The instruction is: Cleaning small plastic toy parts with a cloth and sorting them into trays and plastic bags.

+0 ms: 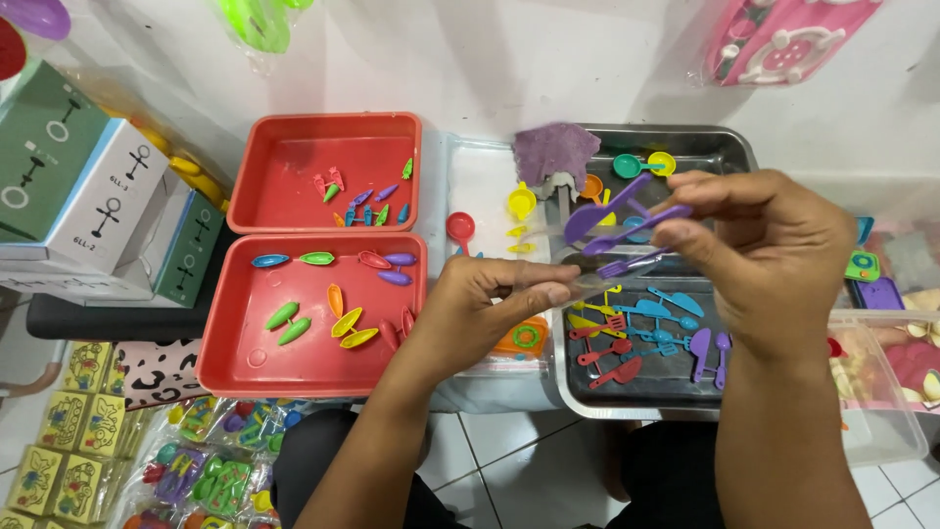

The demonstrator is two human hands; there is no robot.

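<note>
My right hand [764, 260] holds a bunch of purple toy utensils [619, 223], a spoon, a knife and a fork, above a metal tray [729, 147]. Facing it, my left hand [485, 309] pinches the edge of a small clear plastic bag [578, 257] whose mouth meets the utensils. Beneath them the metal tray holds several loose toy utensils in red, blue, yellow and purple [646, 333]. A purple cloth [555, 152] lies on the tray's far left corner.
Two red trays sit to the left: the near one [235, 362] holds several small toy boats, the far one [294, 137] small coloured bits. A red toy spoon [460, 228] lies between. Boxes [88, 186] stand far left, packed toy bags [206, 470] below, a clear bin [881, 392] right.
</note>
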